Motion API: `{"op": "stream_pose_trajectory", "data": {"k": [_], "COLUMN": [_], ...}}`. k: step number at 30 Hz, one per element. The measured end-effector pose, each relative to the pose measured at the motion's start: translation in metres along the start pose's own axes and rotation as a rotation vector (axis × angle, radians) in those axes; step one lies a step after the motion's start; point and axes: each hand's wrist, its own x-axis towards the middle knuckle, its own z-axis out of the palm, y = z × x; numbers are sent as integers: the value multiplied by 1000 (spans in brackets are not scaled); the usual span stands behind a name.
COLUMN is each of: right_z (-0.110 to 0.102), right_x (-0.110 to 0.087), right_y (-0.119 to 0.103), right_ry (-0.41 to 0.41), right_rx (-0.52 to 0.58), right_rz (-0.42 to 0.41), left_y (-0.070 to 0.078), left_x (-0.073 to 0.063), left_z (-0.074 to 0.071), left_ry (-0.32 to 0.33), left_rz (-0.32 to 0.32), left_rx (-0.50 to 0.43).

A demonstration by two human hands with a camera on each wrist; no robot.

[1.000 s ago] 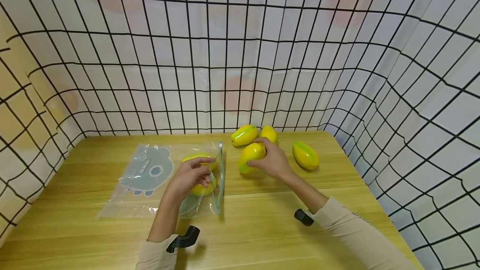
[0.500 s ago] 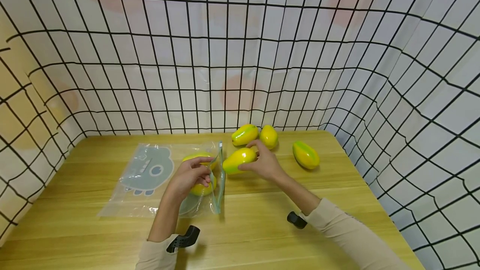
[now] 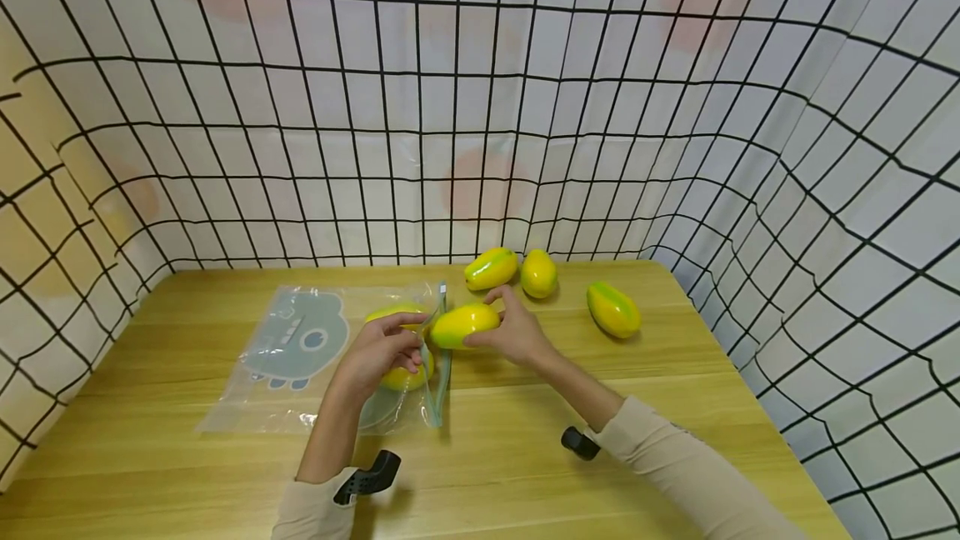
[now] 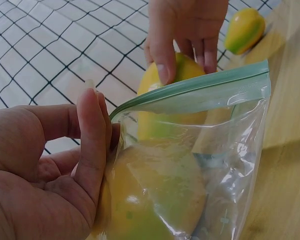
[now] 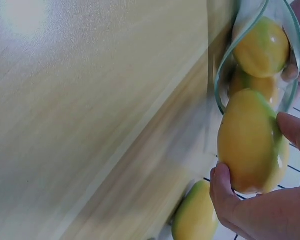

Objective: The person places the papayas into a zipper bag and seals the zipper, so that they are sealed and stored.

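A clear zip bag (image 3: 296,402) with a blue-grey cartoon print lies on the table, its green-edged mouth facing right. My left hand (image 3: 375,354) pinches the upper side of that mouth and holds it apart from the lower side. Two yellow-green mangoes (image 5: 262,47) are inside the bag, just behind the opening. My right hand (image 3: 517,336) grips another mango (image 3: 463,326) between thumb and fingers. The tip of this mango is right at the bag's mouth, overlapping the green zip strip (image 4: 205,87) in the left wrist view.
Two mangoes, one striped (image 3: 491,268) and one plainer yellow (image 3: 538,274), lie at the back of the wooden table (image 3: 517,465). Another mango (image 3: 613,310) lies farther right. Black grid mesh (image 3: 450,136) walls off the back and sides.
My right hand has carried its mango leftward to the bag's mouth, turning it from steep to nearly level. My left hand has kept its hold on the bag without moving.
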Motion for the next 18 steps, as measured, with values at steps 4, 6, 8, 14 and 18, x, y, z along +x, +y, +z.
{"op": "stream_pose_trajectory", "data": {"k": [4, 6, 8, 14, 18], "right_z": [4, 5, 7, 12, 15], "right_x": [0, -1, -1, -1, 0], "right_y": [0, 0, 1, 2, 3], "right_ry": [4, 0, -5, -11, -24], "right_rx": [-4, -2, -4, -20, -23], "right_rz": [7, 5, 5, 6, 13], "left_y": [0, 1, 1, 2, 2], "left_x": [0, 0, -1, -2, -2], "left_z": [1, 1, 1, 1, 1], "left_ry": [2, 2, 0, 3, 6], "left_rz": [-1, -2, -2, -5, -6], "left_rx": [1, 1, 1, 5, 11]}}
